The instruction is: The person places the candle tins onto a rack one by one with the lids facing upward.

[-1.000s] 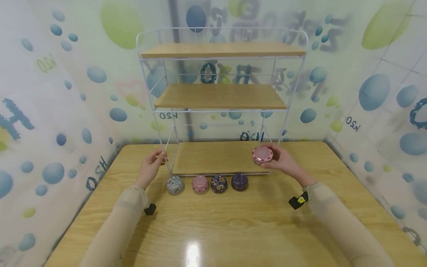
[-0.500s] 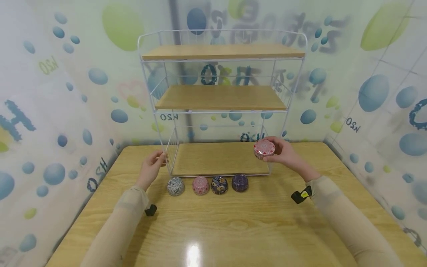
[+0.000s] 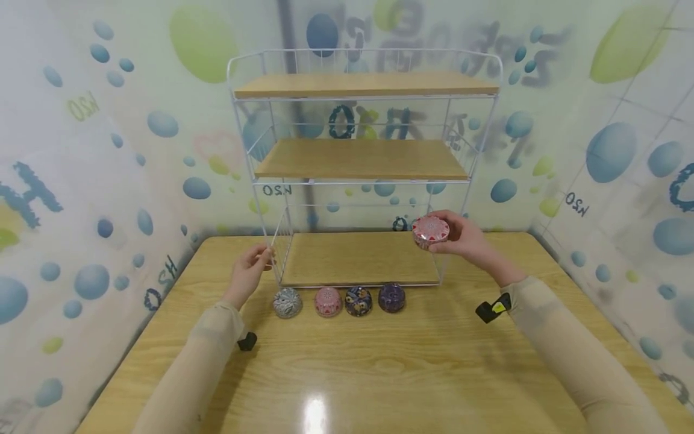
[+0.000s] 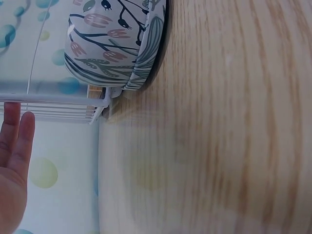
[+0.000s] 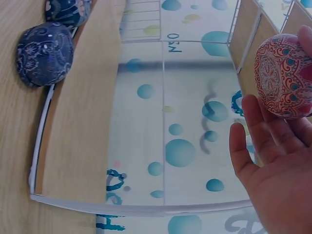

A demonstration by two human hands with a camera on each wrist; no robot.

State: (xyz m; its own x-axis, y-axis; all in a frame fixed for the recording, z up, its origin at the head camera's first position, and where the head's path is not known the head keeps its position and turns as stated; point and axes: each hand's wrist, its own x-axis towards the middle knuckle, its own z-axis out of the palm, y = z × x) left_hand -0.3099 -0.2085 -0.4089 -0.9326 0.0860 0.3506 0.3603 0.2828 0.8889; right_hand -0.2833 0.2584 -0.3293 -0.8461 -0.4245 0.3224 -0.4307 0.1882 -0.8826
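Tin (image 3: 431, 231) in right hand (image 3: 465, 239), white rack (image 3: 360, 158)

Pale walls (image 3: 561, 138) w/ blue/grn spots (image 3: 196, 188); wood tbl (image 3: 434, 367) w/ white glare (image 3: 315, 416)

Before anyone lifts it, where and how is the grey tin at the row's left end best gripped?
I'd grip the grey tin by its rounded side wall, the left hand coming from the front, thumb and fingers on its left and right. Nothing stands directly in front of it, and the pink tin beside it leaves a gap; the bottom shelf sits close behind.
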